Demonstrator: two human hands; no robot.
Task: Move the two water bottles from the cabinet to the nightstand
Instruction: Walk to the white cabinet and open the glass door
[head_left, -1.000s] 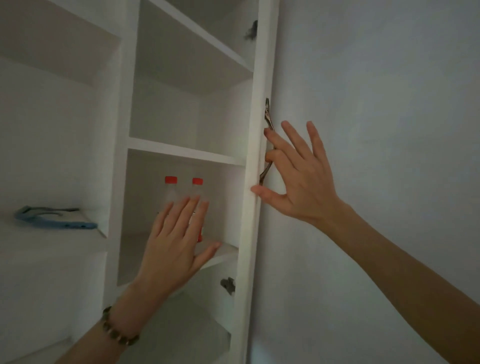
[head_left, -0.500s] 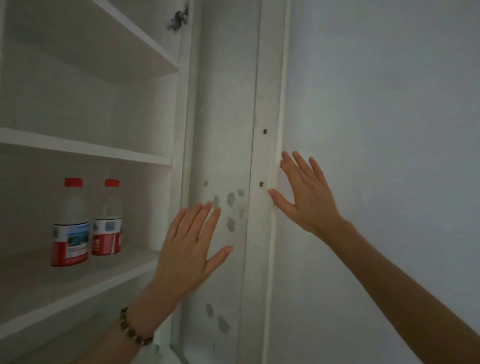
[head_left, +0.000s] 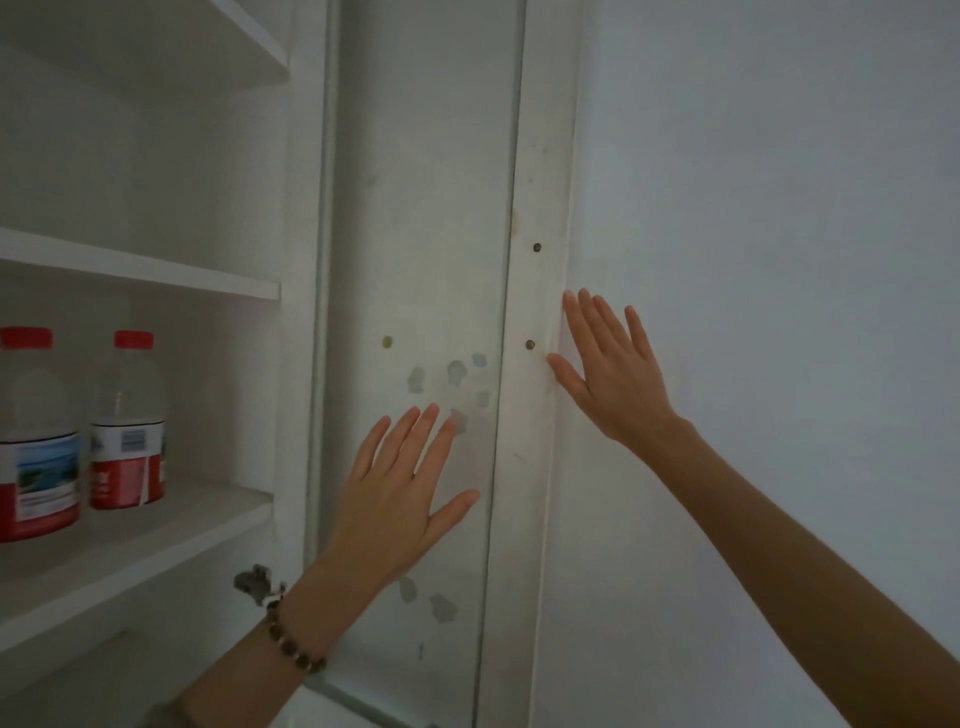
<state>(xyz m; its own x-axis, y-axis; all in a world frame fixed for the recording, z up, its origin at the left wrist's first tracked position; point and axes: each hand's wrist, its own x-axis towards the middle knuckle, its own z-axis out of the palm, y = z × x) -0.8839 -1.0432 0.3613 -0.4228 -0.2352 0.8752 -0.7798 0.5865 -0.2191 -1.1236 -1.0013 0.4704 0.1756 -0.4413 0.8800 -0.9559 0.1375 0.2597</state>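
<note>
Two clear water bottles with red caps and red-and-white labels stand upright side by side on a white cabinet shelf (head_left: 156, 535) at the left: one bottle (head_left: 36, 441) at the frame's edge, the other bottle (head_left: 129, 423) just right of it. My left hand (head_left: 400, 493), fingers spread, is held flat in front of the opened cabinet door's inner face, to the right of the bottles and apart from them. My right hand (head_left: 608, 371) is open, with its palm against the outer edge of the door.
The white cabinet door (head_left: 426, 208) is swung wide open, its inner face patched with grey marks. More shelves (head_left: 140, 265) sit above the bottles. A plain pale wall (head_left: 779, 260) fills the right side. A hinge (head_left: 254, 582) shows below the bottle shelf.
The door has swung fully open and the view has shifted right, so the bottles now sit at the far left. My right hand has let go of the handle and lies flat on the door's edge.
</note>
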